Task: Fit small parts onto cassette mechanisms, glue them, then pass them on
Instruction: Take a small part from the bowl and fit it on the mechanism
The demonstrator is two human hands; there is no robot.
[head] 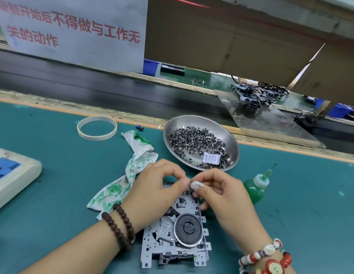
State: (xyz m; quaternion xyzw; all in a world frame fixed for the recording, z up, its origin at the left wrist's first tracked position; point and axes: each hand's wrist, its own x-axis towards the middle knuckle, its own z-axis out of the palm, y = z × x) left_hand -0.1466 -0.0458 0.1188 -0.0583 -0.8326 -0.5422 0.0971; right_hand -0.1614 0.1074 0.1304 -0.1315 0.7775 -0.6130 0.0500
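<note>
Grey stamped metal made up the cassette mechanism [176, 236], a black flywheel set in its plate, lying flat on the green mat [290, 224]. Above its far end the left hand [154, 186] and right hand [221, 191] met, fingertips pinched together on a small part [190, 181] (too tiny to make out).

bench: teal mat [53, 175] lying over the worktop | behind: black conveyor belt [93, 89] running across — brown cardboard [231, 36] hanging above | sign: white, red lettering [73, 30]
</note>
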